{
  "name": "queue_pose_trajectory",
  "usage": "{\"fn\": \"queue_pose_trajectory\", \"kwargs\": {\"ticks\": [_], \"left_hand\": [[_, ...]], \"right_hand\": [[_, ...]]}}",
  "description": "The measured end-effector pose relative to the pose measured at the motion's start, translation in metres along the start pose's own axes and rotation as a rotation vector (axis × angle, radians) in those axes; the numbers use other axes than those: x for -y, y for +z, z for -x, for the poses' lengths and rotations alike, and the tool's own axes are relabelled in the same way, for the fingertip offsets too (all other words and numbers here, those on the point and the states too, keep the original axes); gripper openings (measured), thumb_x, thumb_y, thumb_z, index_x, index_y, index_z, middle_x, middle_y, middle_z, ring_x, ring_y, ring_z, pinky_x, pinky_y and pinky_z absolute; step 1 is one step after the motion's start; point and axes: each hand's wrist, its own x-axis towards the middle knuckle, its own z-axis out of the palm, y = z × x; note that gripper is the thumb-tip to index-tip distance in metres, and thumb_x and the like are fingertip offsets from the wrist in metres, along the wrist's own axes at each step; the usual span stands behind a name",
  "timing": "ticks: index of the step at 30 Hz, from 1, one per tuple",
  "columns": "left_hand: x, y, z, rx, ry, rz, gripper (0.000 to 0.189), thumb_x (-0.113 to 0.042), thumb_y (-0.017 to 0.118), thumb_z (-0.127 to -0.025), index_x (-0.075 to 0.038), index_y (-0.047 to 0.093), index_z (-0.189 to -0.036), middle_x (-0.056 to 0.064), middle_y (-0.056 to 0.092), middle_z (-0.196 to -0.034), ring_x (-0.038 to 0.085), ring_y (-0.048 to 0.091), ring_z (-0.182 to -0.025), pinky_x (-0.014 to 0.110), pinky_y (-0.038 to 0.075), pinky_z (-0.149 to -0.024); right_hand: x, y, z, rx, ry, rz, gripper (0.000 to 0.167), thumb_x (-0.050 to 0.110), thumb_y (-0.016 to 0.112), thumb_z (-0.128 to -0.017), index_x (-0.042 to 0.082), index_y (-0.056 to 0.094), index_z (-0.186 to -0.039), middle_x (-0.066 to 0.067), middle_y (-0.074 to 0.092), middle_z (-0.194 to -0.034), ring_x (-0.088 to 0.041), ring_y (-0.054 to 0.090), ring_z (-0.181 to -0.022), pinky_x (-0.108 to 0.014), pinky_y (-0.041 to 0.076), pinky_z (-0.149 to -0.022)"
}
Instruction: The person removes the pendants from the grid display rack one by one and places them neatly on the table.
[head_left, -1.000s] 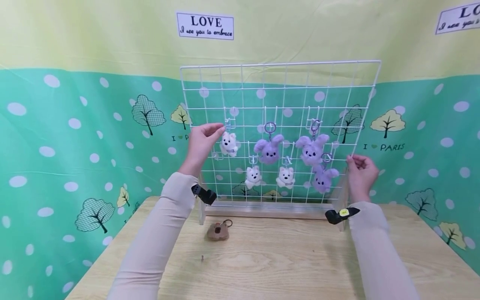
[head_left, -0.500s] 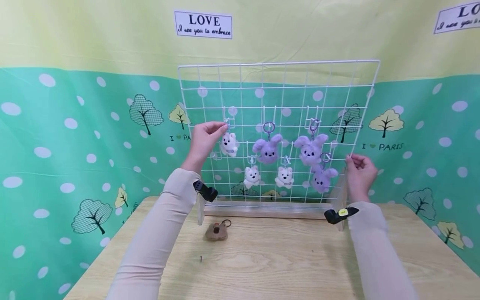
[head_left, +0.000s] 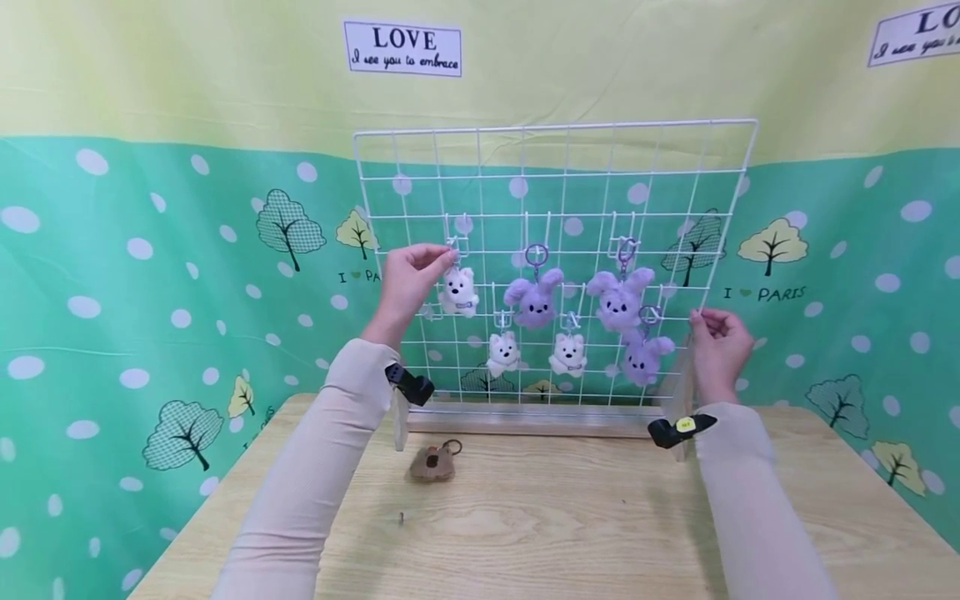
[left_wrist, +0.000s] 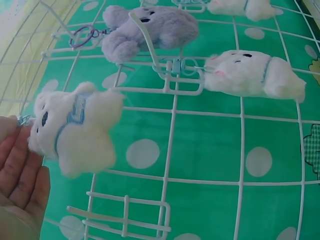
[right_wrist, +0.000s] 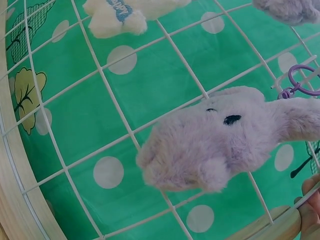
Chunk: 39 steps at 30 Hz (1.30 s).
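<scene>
My left hand (head_left: 405,287) pinches the clasp at the top of a white plush dog keychain (head_left: 459,292), just in front of a hook (head_left: 462,245) on the white wire grid (head_left: 558,128). In the left wrist view, the plush (left_wrist: 80,130) has a pale blue collar, and its small clasp (left_wrist: 23,120) is at the fingertips. At the grid's right side, my right hand (head_left: 723,348) pinches the edge wire between thumb and finger. Only fingertips (right_wrist: 311,202) of it show in the right wrist view, near a purple bunny plush (right_wrist: 205,140).
Several purple bunny keychains (head_left: 534,300) and more white dog keychains (head_left: 503,353) hang on the grid's hooks. A wooden base (head_left: 536,422) bears the grid. A brown plush keychain (head_left: 432,464) and a tiny metal piece (head_left: 401,517) lie on the wooden table (head_left: 540,542).
The white plush dog has dipped very slightly beneath my left fingers. Both hands keep their grips, and the view has shifted a little.
</scene>
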Motion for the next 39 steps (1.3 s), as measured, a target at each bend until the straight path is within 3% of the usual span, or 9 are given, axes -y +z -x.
{"fn": "queue_pose_trajectory", "kwargs": {"ticks": [13,21,30,39], "left_hand": [[-0.014,-0.004,0.01,-0.017,0.062,-0.003,0.024,-0.022,0.069,-0.087,-0.003,0.07,-0.102,0.009,0.07,-0.1,0.013,0.064,-0.086,0.024,0.052,-0.079],[-0.018,-0.009,0.021,0.007,0.04,0.002,0.024,-0.024,0.069,-0.087,-0.005,0.07,-0.101,0.007,0.07,-0.097,0.015,0.062,-0.084,0.024,0.051,-0.076],[-0.012,-0.009,0.047,0.096,0.009,0.012,0.028,-0.027,0.069,-0.087,-0.005,0.069,-0.103,0.007,0.069,-0.097,0.016,0.062,-0.085,0.03,0.052,-0.08],[0.007,-0.004,0.078,0.128,-0.04,0.031,0.024,-0.024,0.069,-0.086,-0.004,0.069,-0.101,0.007,0.07,-0.095,0.016,0.063,-0.083,0.025,0.053,-0.074]], "right_hand": [[-0.001,0.0,-0.001,-0.004,-0.005,-0.006,0.011,0.017,0.069,-0.086,0.011,0.065,-0.096,0.012,0.058,-0.084,-0.002,0.054,-0.079,-0.008,0.045,-0.068],[0.0,-0.001,-0.001,0.008,0.024,0.013,0.011,0.019,0.068,-0.087,0.012,0.065,-0.096,0.013,0.058,-0.083,-0.002,0.053,-0.079,-0.009,0.045,-0.069],[0.002,-0.001,0.0,0.023,0.038,0.029,0.018,0.022,0.067,-0.088,0.011,0.065,-0.102,0.013,0.058,-0.087,-0.002,0.053,-0.083,-0.009,0.045,-0.072],[0.002,-0.002,0.001,0.018,0.034,0.036,0.015,0.022,0.067,-0.088,0.013,0.065,-0.099,0.013,0.057,-0.086,-0.001,0.053,-0.082,-0.009,0.045,-0.071]]}}
